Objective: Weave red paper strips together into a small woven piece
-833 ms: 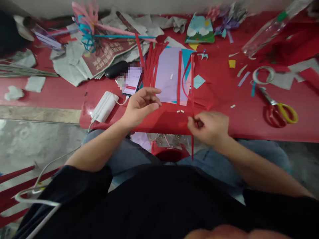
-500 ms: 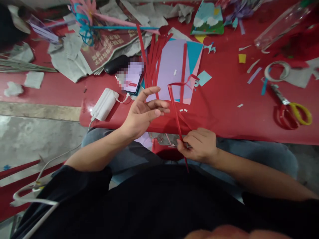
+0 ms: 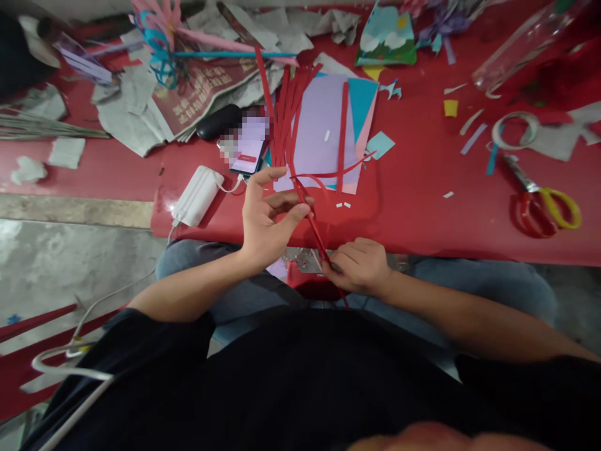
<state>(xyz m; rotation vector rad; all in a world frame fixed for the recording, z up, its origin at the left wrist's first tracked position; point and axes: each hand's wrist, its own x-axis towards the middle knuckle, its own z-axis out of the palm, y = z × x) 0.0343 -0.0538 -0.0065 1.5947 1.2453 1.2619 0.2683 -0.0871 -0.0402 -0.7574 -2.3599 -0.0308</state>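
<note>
A thin, straight red stick point(image 3: 318, 233) slants between my hands. From its upper end a narrow red paper strip point(image 3: 335, 173) trails right over the papers. The thumb and fingers of my left hand point(image 3: 268, 222) close on the stick near that end, with the index finger raised. Lower down, my right hand point(image 3: 360, 266) grips it with curled fingers, and its lower tip sticks out below. Beyond my hands, several red paper strips point(image 3: 284, 119) lie beside purple paper point(image 3: 319, 125) and blue paper point(image 3: 362, 103).
Scissors point(image 3: 547, 203) and a tape roll point(image 3: 515, 130) lie on the red table point(image 3: 422, 200) at right. At left are a white power bank point(image 3: 198, 195), cabled to a phone point(image 3: 251, 144), and a black case point(image 3: 218, 121). Newspaper point(image 3: 197, 94) and a plastic bottle point(image 3: 526, 47) lie farther back.
My right hand has moved left with the red stick, which leans farther left. My left thumb and fingers, apart from it before, now close on its upper part. The trailing strip swung left.
</note>
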